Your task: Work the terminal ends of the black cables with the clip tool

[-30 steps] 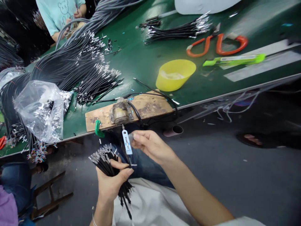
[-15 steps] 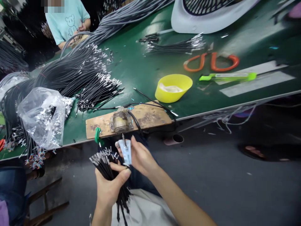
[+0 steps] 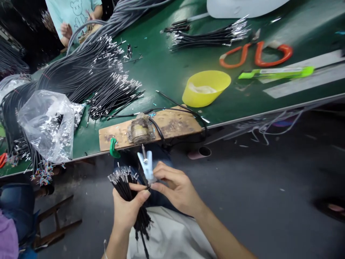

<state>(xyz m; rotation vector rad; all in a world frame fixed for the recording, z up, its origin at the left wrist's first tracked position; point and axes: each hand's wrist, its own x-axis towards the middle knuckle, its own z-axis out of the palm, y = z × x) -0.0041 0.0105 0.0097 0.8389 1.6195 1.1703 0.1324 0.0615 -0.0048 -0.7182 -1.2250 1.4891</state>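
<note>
My left hand (image 3: 129, 208) is wrapped round a bundle of short black cables (image 3: 122, 187) with bare silvery ends pointing up. Between its thumb and forefinger, a single dark cable end (image 3: 148, 187) sticks out to the right. My right hand (image 3: 180, 189) is closed in a pinch on that end; its fingertips partly hide it. Just above the pinch is a light blue clothes peg (image 3: 147, 166), fixed on a thin metal shaft (image 3: 144, 151). This shaft comes from a small motor (image 3: 140, 130) mounted on a wooden board (image 3: 178, 126) at the table edge.
A green clamp (image 3: 114, 148) grips the board. On the green table lie many cables (image 3: 115, 95), a clear plastic bag (image 3: 47, 124), a yellow cup (image 3: 206, 88), orange-handled scissors (image 3: 272, 54), a green cutter (image 3: 277, 73) and another cable bundle (image 3: 210, 36). A co-worker (image 3: 72, 18) sits across.
My right hand has moved from beside the clothes peg down to its lower end and now pinches at the cable end. My left hand keeps the bundle. The view has shifted slightly.
</note>
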